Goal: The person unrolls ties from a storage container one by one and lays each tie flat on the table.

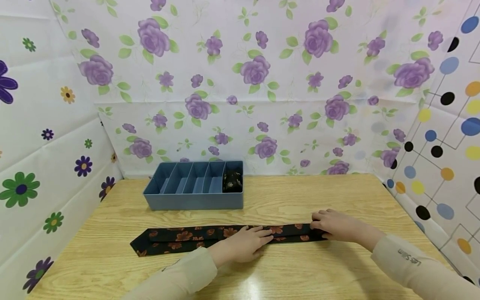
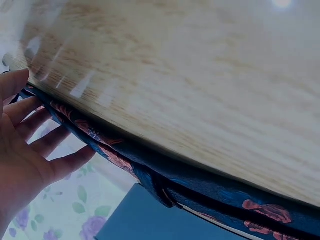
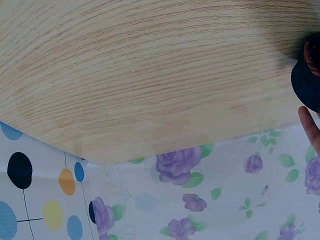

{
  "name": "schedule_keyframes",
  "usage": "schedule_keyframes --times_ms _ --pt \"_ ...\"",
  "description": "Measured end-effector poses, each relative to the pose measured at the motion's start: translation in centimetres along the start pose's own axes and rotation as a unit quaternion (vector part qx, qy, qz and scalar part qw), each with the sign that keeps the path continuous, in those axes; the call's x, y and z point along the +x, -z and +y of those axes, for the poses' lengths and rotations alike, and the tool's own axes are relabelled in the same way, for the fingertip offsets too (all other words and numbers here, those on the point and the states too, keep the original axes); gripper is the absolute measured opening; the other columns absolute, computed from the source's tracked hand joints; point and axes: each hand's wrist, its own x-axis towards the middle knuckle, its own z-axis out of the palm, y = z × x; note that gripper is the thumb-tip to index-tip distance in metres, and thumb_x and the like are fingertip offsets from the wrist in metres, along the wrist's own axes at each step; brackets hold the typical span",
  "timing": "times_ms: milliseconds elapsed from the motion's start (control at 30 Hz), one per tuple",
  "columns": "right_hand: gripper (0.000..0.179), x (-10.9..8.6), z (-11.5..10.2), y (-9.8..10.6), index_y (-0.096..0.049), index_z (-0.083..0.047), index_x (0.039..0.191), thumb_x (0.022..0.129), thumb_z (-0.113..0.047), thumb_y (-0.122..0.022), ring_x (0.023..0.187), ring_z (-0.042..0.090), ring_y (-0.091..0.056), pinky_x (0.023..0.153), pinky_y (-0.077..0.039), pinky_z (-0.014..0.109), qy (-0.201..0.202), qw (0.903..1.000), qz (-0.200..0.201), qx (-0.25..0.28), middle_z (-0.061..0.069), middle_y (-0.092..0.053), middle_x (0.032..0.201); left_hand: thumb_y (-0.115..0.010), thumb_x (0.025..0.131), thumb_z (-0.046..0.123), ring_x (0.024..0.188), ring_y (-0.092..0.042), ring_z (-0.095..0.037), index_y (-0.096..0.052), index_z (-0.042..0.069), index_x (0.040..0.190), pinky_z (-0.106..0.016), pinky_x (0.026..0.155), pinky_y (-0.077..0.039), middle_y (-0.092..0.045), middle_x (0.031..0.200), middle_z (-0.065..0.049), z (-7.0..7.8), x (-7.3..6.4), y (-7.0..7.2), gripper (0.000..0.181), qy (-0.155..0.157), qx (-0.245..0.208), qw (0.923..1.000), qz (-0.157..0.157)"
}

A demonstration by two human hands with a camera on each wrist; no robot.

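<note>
A dark necktie (image 1: pixel 183 239) with rust-orange flowers lies lengthwise across the table, folded into layers, its pointed end at the left. My left hand (image 1: pixel 245 243) rests on its middle with the fingers spread, and in the left wrist view the extended fingers of this left hand (image 2: pixel 30 145) touch the tie (image 2: pixel 115 155). At the tie's right end my right hand (image 1: pixel 333 225) pinches the fabric with curled fingers. The right wrist view catches just a rounded fold of the tie (image 3: pixel 307 85) and one fingertip at its edge; the rest of that hand is out of frame.
Behind the tie stands a blue-grey divided box (image 1: pixel 193 202). Its rightmost compartment holds a dark patterned rolled item (image 1: pixel 233 181); the other compartments show bare floors. Flowered sheeting (image 1: pixel 225 83) hangs at the wooden table's (image 1: pixel 300 275) back, with patterned sheets along both sides.
</note>
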Motion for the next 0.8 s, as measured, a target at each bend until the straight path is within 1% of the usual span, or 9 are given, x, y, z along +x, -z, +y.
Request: schedule_keyframes --times_ms 67,200,433,600,667,800 --pt "0.028 -0.09 0.05 -0.06 -0.063 -0.02 0.095 0.073 -0.024 -0.081 0.076 0.012 -0.051 0.066 -0.049 0.03 -0.001 1.0 -0.001 0.001 -0.003 -0.053 0.09 -0.051 0.097 0.035 0.141 -0.031 -0.018 -0.034 0.026 0.147 -0.048 0.107 -0.038 -0.03 0.153 0.008 -0.03 0.02 -0.03 0.053 0.002 -0.003 1.0 -0.002" --pt "0.033 -0.23 0.08 -0.06 -0.061 -0.019 0.097 0.072 -0.023 -0.082 0.077 0.012 -0.051 0.066 -0.049 0.03 -0.003 1.0 -0.004 0.004 -0.003 -0.054 0.091 -0.051 0.097 0.034 0.142 -0.03 -0.018 -0.034 0.026 0.147 -0.047 0.107 -0.038 -0.03 0.153 0.009 -0.04 -0.01 -0.13 0.053 0.002 -0.004 1.0 -0.004" --pt "0.041 -0.46 0.16 -0.17 -0.06 -0.018 0.1 0.068 -0.02 -0.085 0.084 0.015 -0.053 0.071 -0.051 0.034 -0.015 0.9997 -0.007 0.019 -0.001 -0.055 0.099 -0.05 0.098 0.034 0.142 -0.029 -0.017 -0.033 0.026 0.147 -0.047 0.107 -0.038 -0.029 0.154 0.009 0.04 -0.21 -0.09 0.053 -0.002 0.004 1.0 -0.004" --pt "0.042 -0.65 0.31 -0.08 -0.06 -0.017 0.101 0.066 -0.022 -0.085 0.086 0.017 -0.055 0.072 -0.051 0.034 -0.02 0.9996 -0.003 0.019 0.0 -0.057 0.101 -0.05 0.098 0.032 0.143 -0.028 -0.018 -0.033 0.026 0.148 -0.047 0.108 -0.038 -0.028 0.154 0.008 0.07 -0.18 -0.02 0.053 -0.001 0.003 1.0 -0.007" --pt "0.042 -0.75 0.36 0.01 -0.061 -0.017 0.1 0.066 -0.023 -0.085 0.087 0.017 -0.056 0.072 -0.051 0.034 -0.023 0.9996 0.001 0.014 0.001 -0.058 0.101 -0.05 0.098 0.03 0.143 -0.028 -0.018 -0.033 0.026 0.148 -0.047 0.108 -0.038 -0.028 0.154 0.008 0.07 -0.18 -0.02 0.052 0.0 0.003 1.0 -0.008" --pt "0.043 -0.82 0.37 0.17 -0.063 -0.015 0.102 0.067 -0.025 -0.085 0.092 0.019 -0.058 0.075 -0.052 0.035 -0.024 0.9995 0.003 -0.02 0.002 -0.06 0.105 -0.049 0.099 0.028 0.143 -0.028 -0.018 -0.032 0.026 0.148 -0.047 0.108 -0.039 -0.027 0.155 0.008 0.02 -0.2 -0.03 0.052 -0.001 0.002 1.0 -0.006"
